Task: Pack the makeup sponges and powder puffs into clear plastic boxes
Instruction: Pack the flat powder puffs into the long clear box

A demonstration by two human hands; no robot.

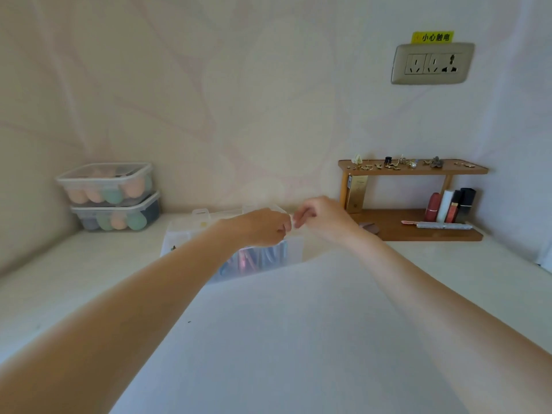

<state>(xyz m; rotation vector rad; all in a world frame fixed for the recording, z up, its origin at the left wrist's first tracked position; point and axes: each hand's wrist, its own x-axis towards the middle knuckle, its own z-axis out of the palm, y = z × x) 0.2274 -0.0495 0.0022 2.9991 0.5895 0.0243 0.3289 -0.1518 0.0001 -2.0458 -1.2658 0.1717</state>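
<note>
A clear plastic box (294, 249) stands on the white table (298, 339) by the wall, with dark blue and pink items showing dimly through its side. My left hand (265, 227) and my right hand (322, 218) meet above the box's right end, fingers curled, both pinching its clear edge or latch (292, 223). At the back left two closed clear boxes are stacked: the upper box (106, 183) holds peach and green sponges, and the lower box (119, 215) holds green, peach and dark ones.
A small wooden shelf (418, 228) stands at the back right with lipsticks (451, 204), a gold carton and jewellery on top. A wall socket (433, 63) with a yellow label is above it. The wall runs close behind the box.
</note>
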